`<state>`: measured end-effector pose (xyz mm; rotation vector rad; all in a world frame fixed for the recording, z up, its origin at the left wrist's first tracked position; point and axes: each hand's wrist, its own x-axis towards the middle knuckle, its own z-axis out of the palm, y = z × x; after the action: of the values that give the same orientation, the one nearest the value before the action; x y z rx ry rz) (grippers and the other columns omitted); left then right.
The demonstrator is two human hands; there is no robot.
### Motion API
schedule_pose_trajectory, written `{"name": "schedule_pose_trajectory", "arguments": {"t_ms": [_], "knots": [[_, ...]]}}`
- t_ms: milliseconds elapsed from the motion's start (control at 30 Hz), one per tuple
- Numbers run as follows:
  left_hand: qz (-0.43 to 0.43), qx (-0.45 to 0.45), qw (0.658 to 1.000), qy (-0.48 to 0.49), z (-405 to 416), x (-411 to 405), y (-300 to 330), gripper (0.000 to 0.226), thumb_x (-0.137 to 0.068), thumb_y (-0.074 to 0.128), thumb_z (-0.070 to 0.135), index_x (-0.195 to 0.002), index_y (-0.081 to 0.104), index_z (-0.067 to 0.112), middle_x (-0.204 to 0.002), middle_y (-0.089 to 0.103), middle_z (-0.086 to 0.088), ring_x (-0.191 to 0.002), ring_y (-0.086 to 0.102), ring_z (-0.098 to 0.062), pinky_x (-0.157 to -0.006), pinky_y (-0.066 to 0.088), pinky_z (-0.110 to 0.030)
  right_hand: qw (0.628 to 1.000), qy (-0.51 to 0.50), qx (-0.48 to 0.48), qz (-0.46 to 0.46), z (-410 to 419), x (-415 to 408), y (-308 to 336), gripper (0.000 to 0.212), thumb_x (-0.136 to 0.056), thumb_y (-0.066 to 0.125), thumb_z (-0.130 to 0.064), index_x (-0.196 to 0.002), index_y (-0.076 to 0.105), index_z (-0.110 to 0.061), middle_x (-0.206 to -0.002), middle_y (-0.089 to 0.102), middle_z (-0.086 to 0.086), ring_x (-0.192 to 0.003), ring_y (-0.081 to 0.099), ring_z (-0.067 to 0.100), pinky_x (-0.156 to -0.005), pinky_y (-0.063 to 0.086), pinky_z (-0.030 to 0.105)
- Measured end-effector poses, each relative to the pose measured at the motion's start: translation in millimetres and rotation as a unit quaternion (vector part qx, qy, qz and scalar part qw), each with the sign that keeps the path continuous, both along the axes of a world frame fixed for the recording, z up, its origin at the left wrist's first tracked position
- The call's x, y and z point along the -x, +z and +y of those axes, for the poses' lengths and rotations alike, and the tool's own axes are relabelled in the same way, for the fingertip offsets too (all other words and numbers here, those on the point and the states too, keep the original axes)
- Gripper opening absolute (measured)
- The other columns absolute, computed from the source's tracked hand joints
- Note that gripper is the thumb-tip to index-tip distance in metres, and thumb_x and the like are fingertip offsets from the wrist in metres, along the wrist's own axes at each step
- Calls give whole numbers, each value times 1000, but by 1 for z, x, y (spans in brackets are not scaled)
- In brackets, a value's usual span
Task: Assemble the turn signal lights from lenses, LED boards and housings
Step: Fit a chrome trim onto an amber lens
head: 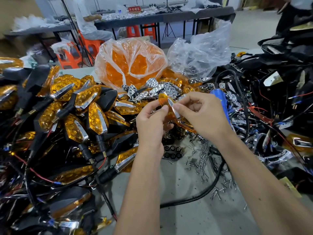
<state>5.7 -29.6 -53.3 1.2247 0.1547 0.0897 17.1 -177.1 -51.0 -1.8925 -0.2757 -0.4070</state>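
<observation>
Amber lens (164, 98) is pinched between the left hand (151, 123) and right hand (201, 114) above the table's middle, a chrome trim strip (174, 110) pressed against it. Fitting the trim seems under way; seating it needs firm thumb pressure.

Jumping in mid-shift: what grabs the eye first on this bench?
Dead center, the left hand and right hand pinch an amber lens with a chrome trim strip. A heap of finished amber lights fills the left side, and a clear bag of orange lenses sits behind the hands.
</observation>
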Motion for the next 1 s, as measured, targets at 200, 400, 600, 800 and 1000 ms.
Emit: {"name": "schedule_pose_trajectory", "arguments": {"t_ms": [200,400,600,800,1000], "knots": [[4,31,999,-4,6,-2,1,14,-98,67,13,-109,73,15,-91,79,-6,-72,71,-16,-51,50,-24,999,-17,-21,27,2,-3,-2,25,-84,78,-51,-95,69,-31,-91,73,-2,-74,71,28,-65,60,41],[-13,-42,999,18,5,-2,-3,7,-92,79,25,-98,78,21,-79,76,2,-67,66,-9,-54,50,-22,995,57,-1,78,1,-3,-4,26,-83,76,-53,-103,69,-39,-97,71,-5,-64,68,25,-57,53,33],[-36,-68,996,42,7,-3,-6,3,-93,78,25,-92,80,24,-70,71,6,-59,60,-4,-51,47,-21,995,64,14,76,2,-1,-5,22,-88,81,-31,-106,69,-35,-104,71,-3,-68,75,22,-50,52,23],[-90,-117,986,74,7,-5,-7,5,-95,76,26,-92,80,26,-74,75,1,-59,61,-8,-52,49,-22,998,31,-1,48,4,1,-4,13,-88,82,-10,-95,76,-20,-81,76,-2,-66,75,16,-49,56,25],[-63,-43,993,86,6,-5,-8,7,-94,78,23,-101,79,23,-67,71,4,-52,57,-6,-51,49,-20,999,11,-34,27,13,4,-4,7,-90,82,-12,-96,79,-15,-72,75,-3,-59,72,15,-48,57,28]]}}
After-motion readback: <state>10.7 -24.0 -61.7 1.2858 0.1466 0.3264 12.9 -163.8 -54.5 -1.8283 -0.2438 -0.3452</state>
